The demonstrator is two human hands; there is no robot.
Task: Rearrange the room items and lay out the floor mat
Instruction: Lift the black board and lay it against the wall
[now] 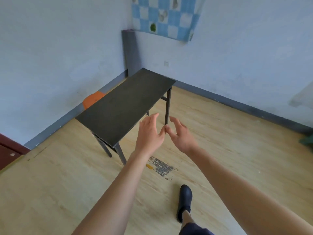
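Note:
A narrow black table (125, 104) on dark metal legs stands in the room's corner, its long side running toward the far wall. My left hand (149, 133) hovers in the air just off the table's near right edge, fingers straight and spread. My right hand (179, 134) is beside it, fingers relaxed, thumb tip meeting the left thumb. Neither hand holds anything or touches the table. An orange stool seat (92, 100) peeks out behind the table against the left wall. No floor mat can be seen.
A grey folded panel (130, 51) leans upright in the corner. A blue checked cloth (166, 16) hangs on the right wall. A dark red cabinet (8, 150) sits at the left edge. My black shoe (184, 200) is on the wood floor near a scuffed patch (161, 166).

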